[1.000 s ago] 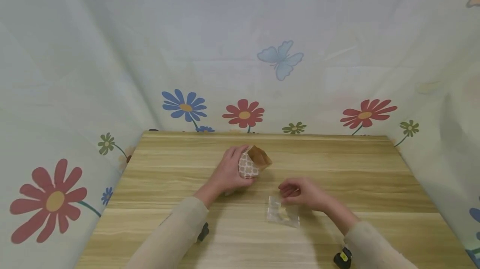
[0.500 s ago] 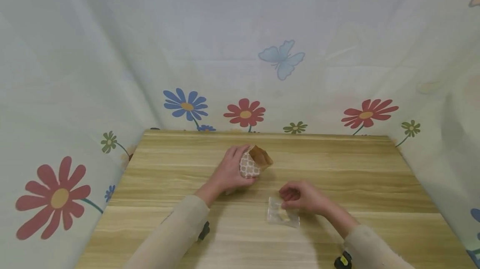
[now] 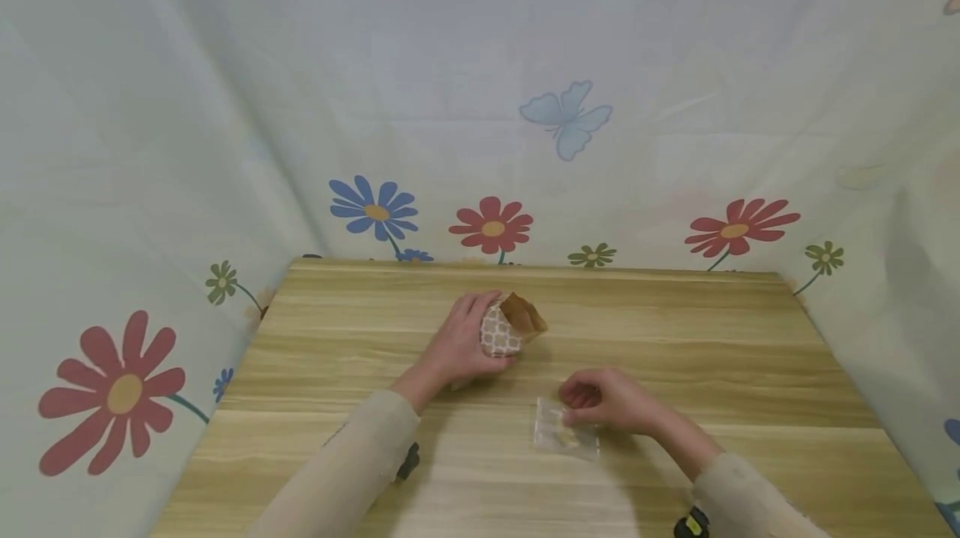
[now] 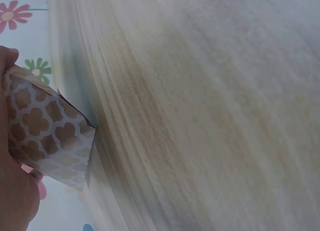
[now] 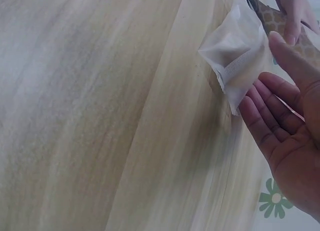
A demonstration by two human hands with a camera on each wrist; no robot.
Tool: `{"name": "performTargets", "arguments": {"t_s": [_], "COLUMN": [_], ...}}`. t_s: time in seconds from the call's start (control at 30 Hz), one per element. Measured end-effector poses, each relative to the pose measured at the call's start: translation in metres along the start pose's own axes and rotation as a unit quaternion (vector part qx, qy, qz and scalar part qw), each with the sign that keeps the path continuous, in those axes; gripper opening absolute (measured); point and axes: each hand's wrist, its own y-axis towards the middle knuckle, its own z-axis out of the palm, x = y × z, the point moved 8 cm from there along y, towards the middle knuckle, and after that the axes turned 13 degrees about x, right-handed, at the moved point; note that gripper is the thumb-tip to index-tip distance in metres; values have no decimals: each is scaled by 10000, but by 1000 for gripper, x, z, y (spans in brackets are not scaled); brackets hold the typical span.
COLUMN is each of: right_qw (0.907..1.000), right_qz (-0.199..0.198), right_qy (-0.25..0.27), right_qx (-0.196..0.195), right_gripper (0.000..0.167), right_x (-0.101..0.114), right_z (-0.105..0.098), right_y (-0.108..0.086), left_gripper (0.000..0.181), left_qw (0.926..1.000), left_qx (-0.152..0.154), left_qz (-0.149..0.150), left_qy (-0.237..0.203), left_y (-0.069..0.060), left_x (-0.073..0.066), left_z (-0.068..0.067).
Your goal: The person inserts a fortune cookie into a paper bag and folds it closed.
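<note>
My left hand grips a small paper bag with a white lattice pattern on brown. Its open mouth faces right and shows a plain brown inside. In the left wrist view the fingers wrap the patterned bag from the left. A clear plastic packet with something small and yellowish in it lies on the table to the right. At its upper edge is my right hand, thumb tip over the plastic. The right wrist view has that hand loosely curved beside the packet, thumb and forefinger apart.
The wood-grain table carries both hands' work. Behind it and at its sides hangs a pale cloth printed with flowers and a butterfly. A dark strapped device sits under the right sleeve, another dark piece by the left sleeve.
My right hand has dropped slightly toward the near edge of the table, close to the packet. The left hand keeps its grip on the paper bag. The head view has turned slightly left.
</note>
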Motion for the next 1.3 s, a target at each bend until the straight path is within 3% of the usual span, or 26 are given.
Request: {"name": "performTargets", "arguments": {"t_s": [0.67,0.8,1.3], "right_qw": [9978,9971,9991], "right_qz": [71,-79,-100], "right_qy": [-646,-741,-407], "right_qx": [160,175,8], "right_gripper": [25,21,15], "right_x": [11,15,11], "right_z": [8,10,14], "right_y": [3,3,3], "left_gripper": [113,114,113], "left_qw": [10000,10000,10000], "left_qx": [-37,-70,-54], "left_qz": [17,-4,-54], "left_qy": [-69,-14,-1], "left_y": [-1,-2,-5], "left_x": [2,3,5], "left_z": [-2,-2,-2]}}
